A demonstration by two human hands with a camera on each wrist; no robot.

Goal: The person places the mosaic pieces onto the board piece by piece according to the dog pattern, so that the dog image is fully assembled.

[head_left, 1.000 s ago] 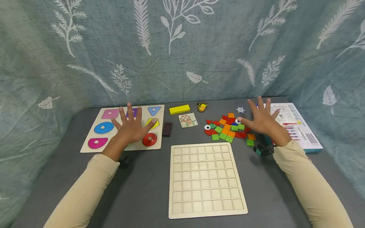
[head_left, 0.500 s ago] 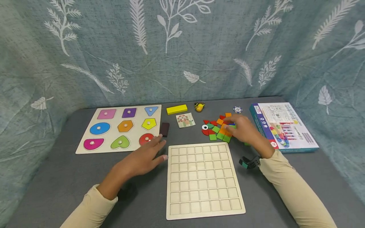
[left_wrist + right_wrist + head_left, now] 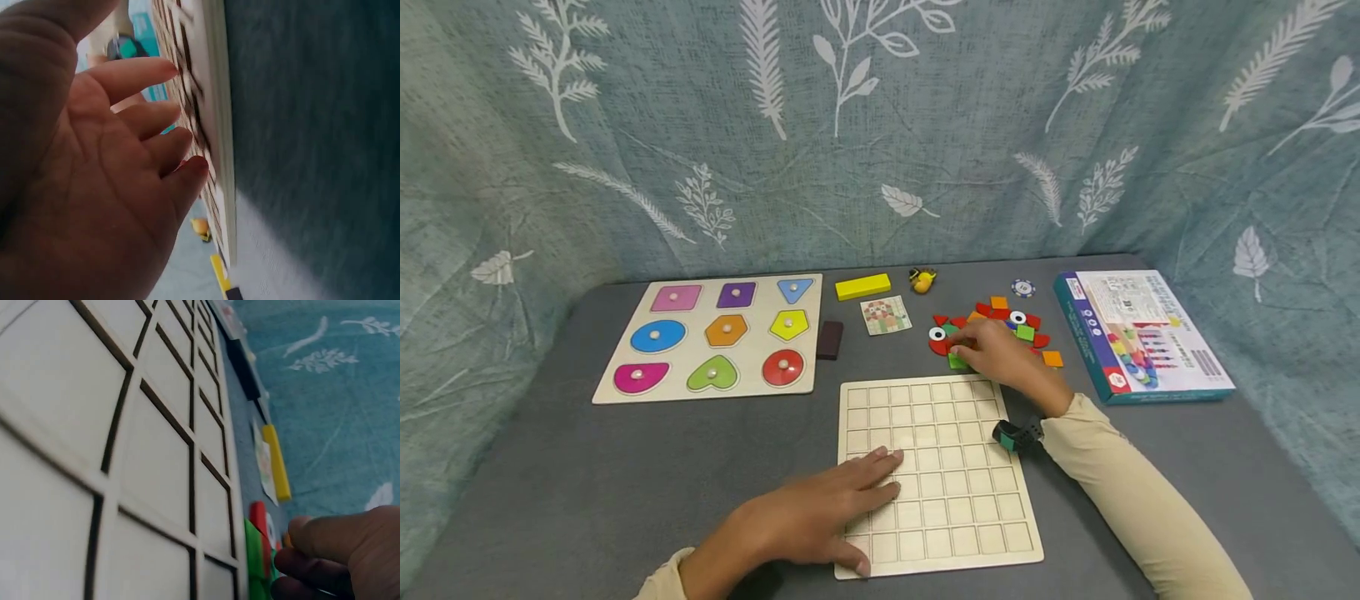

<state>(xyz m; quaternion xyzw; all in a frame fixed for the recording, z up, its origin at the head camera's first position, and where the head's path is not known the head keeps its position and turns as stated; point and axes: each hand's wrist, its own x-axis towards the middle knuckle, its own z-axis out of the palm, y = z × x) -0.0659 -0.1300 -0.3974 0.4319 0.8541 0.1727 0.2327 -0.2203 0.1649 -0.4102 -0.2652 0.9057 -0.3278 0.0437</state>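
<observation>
My left hand (image 3: 820, 512) lies over the lower left of a pale wooden grid board (image 3: 940, 500), fingers spread. In the left wrist view the fingertips (image 3: 169, 69) reach the board's edge. My right hand (image 3: 1000, 350) is bent down over a pile of small coloured tiles beyond the board. Its thumb and fingers come close together there; whether a tile is between them is hidden. Around it lie a green tile (image 3: 957, 362), an orange tile (image 3: 1052, 358) and red pieces, plus two white ring pieces. In the right wrist view the thumb (image 3: 312, 534) is beside green and red tiles (image 3: 255, 544).
A knobbed shape puzzle (image 3: 760, 387) lies at the left, a dark brown block (image 3: 829, 340) beside it. Behind are a yellow block (image 3: 862, 287), a picture card (image 3: 885, 316), a small yellow toy (image 3: 922, 280) and a poker chip (image 3: 1022, 288). A box (image 3: 1150, 333) lies right.
Both hands came down from a raised, spread pose. My left hand moved right and nearer onto the grid board. My right hand reached the tiles, then shifted left over them.
</observation>
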